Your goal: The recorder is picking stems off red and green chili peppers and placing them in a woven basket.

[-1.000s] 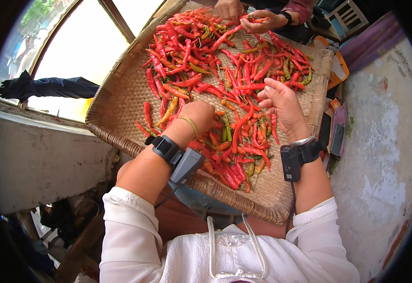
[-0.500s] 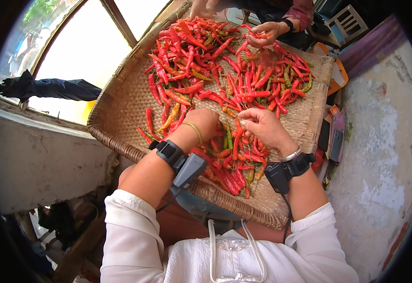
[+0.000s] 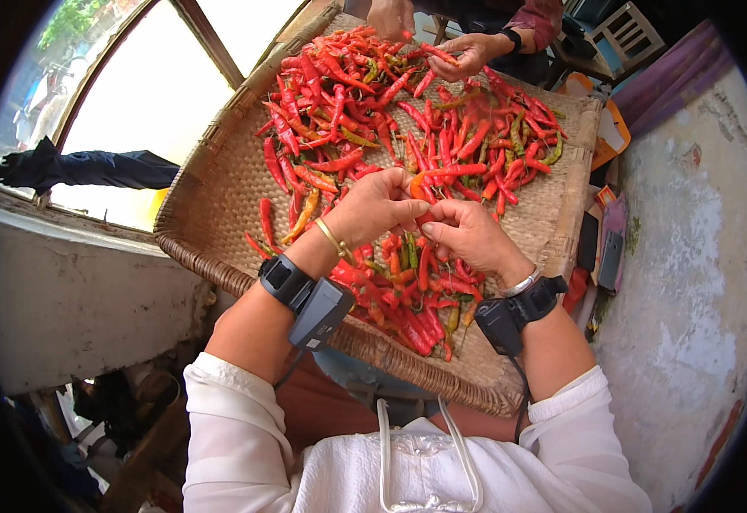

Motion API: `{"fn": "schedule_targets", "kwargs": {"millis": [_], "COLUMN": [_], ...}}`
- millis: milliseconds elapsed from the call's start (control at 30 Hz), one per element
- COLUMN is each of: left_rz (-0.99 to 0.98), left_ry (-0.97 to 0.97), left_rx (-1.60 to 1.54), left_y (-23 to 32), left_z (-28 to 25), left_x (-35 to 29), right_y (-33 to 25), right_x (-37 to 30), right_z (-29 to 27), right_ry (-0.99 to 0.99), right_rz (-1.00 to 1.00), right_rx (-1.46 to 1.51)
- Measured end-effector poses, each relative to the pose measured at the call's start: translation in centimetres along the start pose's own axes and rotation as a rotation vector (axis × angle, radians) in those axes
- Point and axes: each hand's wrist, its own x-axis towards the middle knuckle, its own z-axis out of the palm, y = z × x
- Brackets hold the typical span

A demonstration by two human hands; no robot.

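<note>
A woven basket tray (image 3: 219, 184) spreads before me, covered in red chili peppers (image 3: 425, 312) with some green and orange ones among them. Over its middle, my left hand (image 3: 373, 209) is closed with an orange-red chili pepper (image 3: 419, 185) in its fingers. My right hand (image 3: 480, 239) meets it there, thumb and fingers pinched on the lower end of the same pepper. Part of that pepper is hidden by my fingertips. Below both hands lies the near pile, and a larger pile (image 3: 330, 94) covers the far side.
Across the tray a co-worker's hands (image 3: 463, 56) hold a red pepper. Window panes (image 3: 147, 111) and a dark folded cloth (image 3: 91, 167) are at the left. A worn plaster wall (image 3: 690, 256) and a wooden chair (image 3: 630, 34) stand on the right.
My left hand has risen from the near pile and moved right, joining my right hand at a pepper. The co-worker's two hands have come closer together.
</note>
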Motion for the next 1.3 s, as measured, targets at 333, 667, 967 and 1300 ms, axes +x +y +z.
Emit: {"fn": "schedule_targets", "kwargs": {"millis": [333, 667, 967, 1300], "left_rz": [0.106, -0.009, -0.044, 0.054], "left_ry": [0.051, -0.263, -0.009, 0.24], "left_rx": [1.023, 1.371, 1.45, 1.467], "left_y": [-3.2, -3.7, -1.2, -1.4], "left_z": [-0.1, 0.0, -1.1, -2.1], "left_x": [0.6, 0.5, 0.7, 1.4], "right_y": [0.1, 2.7, 3.5, 2.5], "right_x": [0.5, 0.4, 0.8, 0.4], "right_z": [-2.5, 0.8, 0.7, 0.2], "right_ry": [0.364, -0.204, -0.202, -0.119], "right_rz": [-0.029, -0.068, -0.062, -0.159], "right_rx": [0.392, -0.882, -0.888, -0.855]}}
